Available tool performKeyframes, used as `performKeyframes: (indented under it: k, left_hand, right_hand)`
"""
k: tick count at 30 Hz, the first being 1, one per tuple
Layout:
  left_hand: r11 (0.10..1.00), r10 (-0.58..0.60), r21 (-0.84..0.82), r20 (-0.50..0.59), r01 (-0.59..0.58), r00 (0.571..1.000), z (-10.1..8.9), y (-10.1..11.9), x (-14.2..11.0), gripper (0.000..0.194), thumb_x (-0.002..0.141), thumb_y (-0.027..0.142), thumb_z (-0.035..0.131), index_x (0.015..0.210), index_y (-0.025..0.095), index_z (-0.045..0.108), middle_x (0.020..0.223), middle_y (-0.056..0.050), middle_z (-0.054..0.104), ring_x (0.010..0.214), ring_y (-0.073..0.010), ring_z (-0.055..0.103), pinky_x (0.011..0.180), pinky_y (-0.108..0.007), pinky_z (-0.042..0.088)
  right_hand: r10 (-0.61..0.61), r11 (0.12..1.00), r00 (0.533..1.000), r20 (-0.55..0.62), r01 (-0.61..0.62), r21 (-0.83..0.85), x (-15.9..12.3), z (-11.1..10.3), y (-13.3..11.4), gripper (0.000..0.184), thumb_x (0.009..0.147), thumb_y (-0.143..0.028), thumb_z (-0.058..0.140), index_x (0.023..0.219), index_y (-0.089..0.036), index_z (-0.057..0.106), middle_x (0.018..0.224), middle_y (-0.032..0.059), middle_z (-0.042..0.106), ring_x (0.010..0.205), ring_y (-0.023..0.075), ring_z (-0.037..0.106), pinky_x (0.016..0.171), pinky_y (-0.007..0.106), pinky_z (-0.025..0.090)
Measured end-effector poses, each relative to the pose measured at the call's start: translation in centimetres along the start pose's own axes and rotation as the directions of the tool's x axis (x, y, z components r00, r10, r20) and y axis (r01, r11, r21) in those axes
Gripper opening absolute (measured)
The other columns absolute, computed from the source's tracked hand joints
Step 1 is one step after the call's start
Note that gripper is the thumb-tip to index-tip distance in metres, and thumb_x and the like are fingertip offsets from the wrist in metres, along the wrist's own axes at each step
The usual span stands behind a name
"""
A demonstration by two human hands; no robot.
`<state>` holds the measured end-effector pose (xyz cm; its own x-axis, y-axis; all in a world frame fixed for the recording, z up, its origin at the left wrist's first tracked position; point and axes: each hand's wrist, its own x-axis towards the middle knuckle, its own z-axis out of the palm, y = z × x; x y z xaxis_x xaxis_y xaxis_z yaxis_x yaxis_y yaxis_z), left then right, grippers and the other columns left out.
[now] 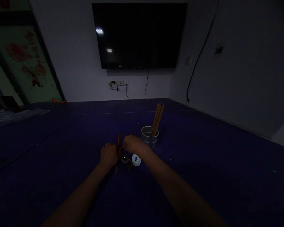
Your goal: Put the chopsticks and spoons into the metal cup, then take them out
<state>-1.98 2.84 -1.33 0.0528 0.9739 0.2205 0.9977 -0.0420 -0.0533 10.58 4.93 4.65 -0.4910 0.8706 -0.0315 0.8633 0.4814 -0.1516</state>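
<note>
My left hand (pixel 109 154) is closed over a pair of wooden chopsticks (pixel 119 138) lying lengthwise on the purple floor covering. Close beside it, my right hand (pixel 132 143) is closed, with its fingertips at the upper end of a metal spoon (pixel 124 160). A second dark metal spoon (pixel 129 165) lies against the first, its handle running up under the right hand. To their right is a white spoon (pixel 136 160) with a blue pattern; the right hand and forearm hide its handle. Behind the right wrist stands a metal cup (pixel 146 137) holding several wooden chopsticks (pixel 156 119), tilted to the right.
A large television (pixel 142 36) hangs on the back wall above sockets (pixel 119 83) and cables. Crumpled clear plastic (pixel 14 117) lies at the left. Small orange items (pixel 59 101) sit by the door frame. Tiny white specks dot the purple floor covering (pixel 215 176).
</note>
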Motion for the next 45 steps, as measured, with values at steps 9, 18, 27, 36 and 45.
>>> performKeyframes:
  k: [9, 18, 27, 36, 45]
  left_hand:
    - [1.000, 0.014, 0.025, 0.001, -0.014, 1.000, 0.6, -0.3, 0.5, 0.043, 0.088, 0.033, 0.029, 0.089, 0.015, 0.068, 0.087, -0.015, 0.067, 0.093, -0.0267, 0.060, 0.076, -0.036, 0.043]
    - [1.000, -0.009, 0.025, 0.059, 0.008, 0.998, -0.1, -0.3, 0.6, 0.042, 0.086, 0.034, 0.031, 0.090, 0.014, 0.068, 0.090, -0.016, 0.068, 0.096, -0.0292, 0.060, 0.079, -0.041, 0.042]
    - [1.000, -0.015, 0.015, 0.091, 0.013, 0.996, -0.8, -0.3, 0.4, 0.035, 0.082, 0.034, 0.038, 0.086, 0.016, 0.068, 0.090, -0.015, 0.068, 0.094, -0.0272, 0.061, 0.080, -0.039, 0.042]
    - [0.999, -0.038, -0.027, 0.067, 0.040, 0.997, -0.8, -0.5, 0.7, 0.033, 0.082, 0.033, 0.038, 0.082, 0.015, 0.066, 0.087, -0.014, 0.068, 0.086, -0.0252, 0.063, 0.073, -0.034, 0.043]
    - [0.970, 0.019, -0.220, -0.350, -0.102, 0.936, -1.8, 0.1, 0.7, 0.029, 0.088, 0.029, 0.033, 0.080, 0.015, 0.058, 0.083, -0.009, 0.063, 0.081, -0.0192, 0.056, 0.072, -0.030, 0.040]
  right_hand:
    - [-0.005, 1.000, 1.000, -0.010, 0.005, -0.006, 0.1, 0.2, 0.2, 0.025, 0.081, -0.025, 0.054, 0.099, -0.017, 0.068, 0.103, 0.0133, 0.068, 0.094, 0.0226, 0.064, 0.071, 0.026, 0.048]
    - [-0.002, 1.000, 1.000, -0.014, 0.002, -0.023, 0.1, 0.1, 0.2, 0.027, 0.081, -0.031, 0.055, 0.100, -0.017, 0.067, 0.105, 0.0140, 0.067, 0.097, 0.0244, 0.063, 0.071, 0.028, 0.048]
    - [-0.013, 1.000, 1.000, -0.016, 0.013, -0.028, 0.0, 0.2, 0.1, 0.026, 0.080, -0.030, 0.056, 0.099, -0.017, 0.068, 0.104, 0.0138, 0.067, 0.097, 0.0242, 0.063, 0.072, 0.027, 0.048]
    - [-0.017, 1.000, 0.999, -0.044, 0.017, 0.001, 0.1, 0.0, 0.5, 0.024, 0.083, -0.027, 0.053, 0.097, -0.015, 0.068, 0.103, 0.0149, 0.067, 0.094, 0.0239, 0.064, 0.069, 0.027, 0.046]
    - [-0.045, 0.942, 0.969, -0.242, 0.123, 0.313, 1.1, -0.5, 1.0, 0.049, 0.091, -0.046, 0.037, 0.080, -0.011, 0.069, 0.077, 0.0093, 0.069, 0.071, 0.0130, 0.062, 0.058, 0.020, 0.037]
